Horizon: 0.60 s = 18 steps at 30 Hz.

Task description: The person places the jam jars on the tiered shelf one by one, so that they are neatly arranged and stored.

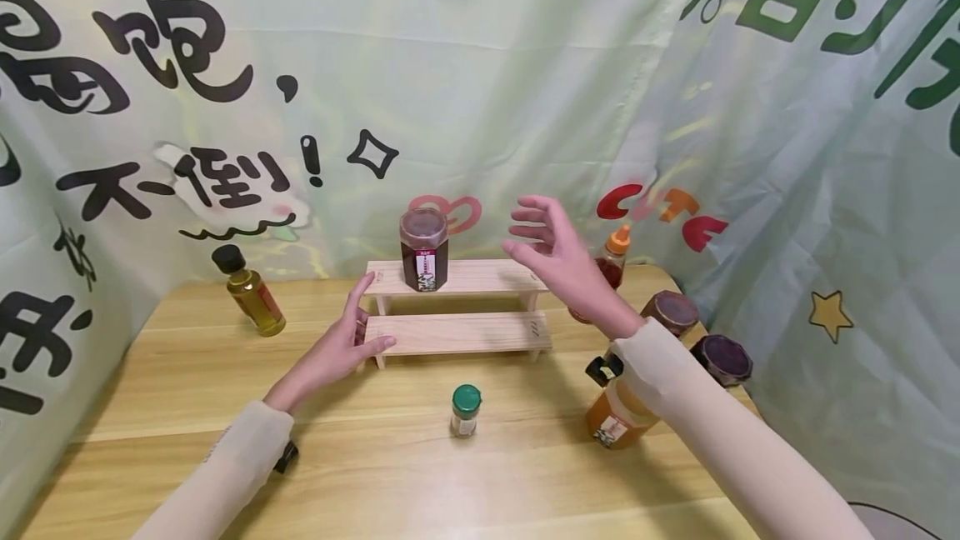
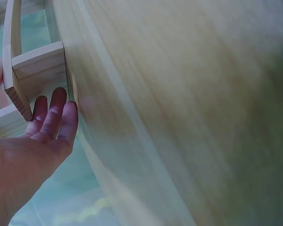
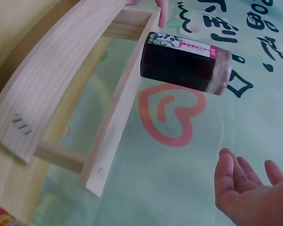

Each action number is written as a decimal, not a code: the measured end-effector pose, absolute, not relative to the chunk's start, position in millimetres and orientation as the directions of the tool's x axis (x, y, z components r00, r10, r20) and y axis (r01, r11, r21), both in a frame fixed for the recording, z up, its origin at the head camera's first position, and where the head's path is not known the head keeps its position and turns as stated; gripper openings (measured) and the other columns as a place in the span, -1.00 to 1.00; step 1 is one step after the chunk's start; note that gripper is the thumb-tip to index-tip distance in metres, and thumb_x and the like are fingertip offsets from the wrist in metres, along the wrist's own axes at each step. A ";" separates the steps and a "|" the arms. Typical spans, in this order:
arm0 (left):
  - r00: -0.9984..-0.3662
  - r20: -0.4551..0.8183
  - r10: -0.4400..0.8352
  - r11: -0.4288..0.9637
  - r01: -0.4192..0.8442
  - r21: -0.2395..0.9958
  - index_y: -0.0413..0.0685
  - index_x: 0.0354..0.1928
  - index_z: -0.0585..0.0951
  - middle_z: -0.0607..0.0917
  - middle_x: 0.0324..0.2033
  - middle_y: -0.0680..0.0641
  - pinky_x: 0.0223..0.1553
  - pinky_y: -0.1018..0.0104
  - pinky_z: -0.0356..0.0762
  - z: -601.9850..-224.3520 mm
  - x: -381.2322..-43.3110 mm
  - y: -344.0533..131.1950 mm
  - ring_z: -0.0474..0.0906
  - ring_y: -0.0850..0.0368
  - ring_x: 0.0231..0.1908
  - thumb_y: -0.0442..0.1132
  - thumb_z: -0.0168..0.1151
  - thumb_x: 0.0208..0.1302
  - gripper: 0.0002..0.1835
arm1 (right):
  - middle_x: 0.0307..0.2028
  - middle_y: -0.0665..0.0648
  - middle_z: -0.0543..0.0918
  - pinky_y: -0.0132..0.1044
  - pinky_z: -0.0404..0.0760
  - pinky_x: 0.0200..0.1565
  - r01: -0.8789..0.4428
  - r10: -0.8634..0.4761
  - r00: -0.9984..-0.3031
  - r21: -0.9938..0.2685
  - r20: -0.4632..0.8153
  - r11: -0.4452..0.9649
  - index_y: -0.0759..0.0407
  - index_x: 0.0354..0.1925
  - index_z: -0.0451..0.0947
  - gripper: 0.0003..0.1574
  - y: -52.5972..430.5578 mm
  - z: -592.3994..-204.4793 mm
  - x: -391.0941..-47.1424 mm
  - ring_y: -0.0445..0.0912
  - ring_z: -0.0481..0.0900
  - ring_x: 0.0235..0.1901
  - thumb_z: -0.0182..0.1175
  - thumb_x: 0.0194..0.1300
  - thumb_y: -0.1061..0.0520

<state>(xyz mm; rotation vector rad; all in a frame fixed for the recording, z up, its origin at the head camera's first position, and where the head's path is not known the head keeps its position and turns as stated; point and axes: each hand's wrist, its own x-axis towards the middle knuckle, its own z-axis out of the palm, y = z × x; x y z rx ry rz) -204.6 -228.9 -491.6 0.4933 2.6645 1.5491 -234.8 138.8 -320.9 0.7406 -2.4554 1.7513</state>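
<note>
One dark jar (image 1: pixel 425 252), upright on the top tier of the wooden rack (image 1: pixel 457 336), left of the tier's centre and near the middle of the head frame. Around the rack's left end, the curled left hand (image 1: pixel 337 348), thumb over the lower tier. Well apart from it, right of the jar, the right hand (image 1: pixel 555 257) in mid-air, fingers loosely bent and gripping nothing.

At lower centre, a green-capped shaker (image 1: pixel 466 411) on the table (image 1: pixel 375 473); at left, a black-capped bottle (image 1: pixel 255 298). At right, an orange-capped bottle (image 1: pixel 611 261), two dark-lidded jars (image 1: pixel 722 359) and an amber jar (image 1: pixel 611 419), the last partly behind the right sleeve (image 1: pixel 720 432).

Likely trouble: a tug or tilt at the rack's left end, enough to slide or topple the tall jar off its narrow board — or a low sweep of the right sleeve, enough to knock the bottles and jars close under it.

Only in the left wrist view: fingers (image 2: pixel 54 113) under the lower tier, beside its support panel; firmness of hold impossible to tell. Clear in the right wrist view: a crossbar (image 3: pixel 61 157) between the tiers — but no shaker.
</note>
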 end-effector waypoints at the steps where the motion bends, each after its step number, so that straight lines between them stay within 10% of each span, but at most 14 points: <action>1: -0.950 0.138 0.280 0.460 0.259 0.849 0.43 0.78 -0.23 0.41 -0.28 -0.18 -0.40 0.28 0.42 -491.6 -204.7 -229.1 0.34 0.01 -0.37 -0.21 0.50 0.47 0.22 | 0.44 0.08 0.50 0.07 0.46 0.41 -0.398 -0.348 -0.888 -0.882 0.302 0.251 0.01 0.60 0.23 -0.17 143.4 -320.8 -232.3 -0.02 0.51 0.40 0.36 0.58 -0.05; 8: -0.949 0.134 0.284 0.461 0.258 0.849 0.43 0.78 -0.24 0.41 -0.27 -0.18 -0.41 0.27 0.43 -490.3 -204.3 -229.4 0.35 0.01 -0.37 -0.22 0.50 0.47 0.22 | 0.39 0.08 0.54 0.10 0.48 0.39 -0.382 -0.280 -0.910 -0.878 0.304 0.289 0.05 0.56 0.28 -0.23 170.9 -321.5 -215.1 0.01 0.54 0.37 0.36 0.58 -0.03; 18: -0.949 0.141 0.283 0.471 0.266 0.841 0.42 0.78 -0.24 0.40 -0.25 -0.18 -0.39 0.26 0.42 -491.6 -204.1 -229.7 0.34 0.00 -0.35 -0.20 0.49 0.48 0.22 | 0.38 0.13 0.50 -0.41 0.52 0.24 -0.385 -0.224 -0.918 -0.870 0.327 0.307 0.19 0.54 0.25 -0.30 208.5 -333.4 -177.7 0.09 0.52 0.37 0.29 0.62 0.13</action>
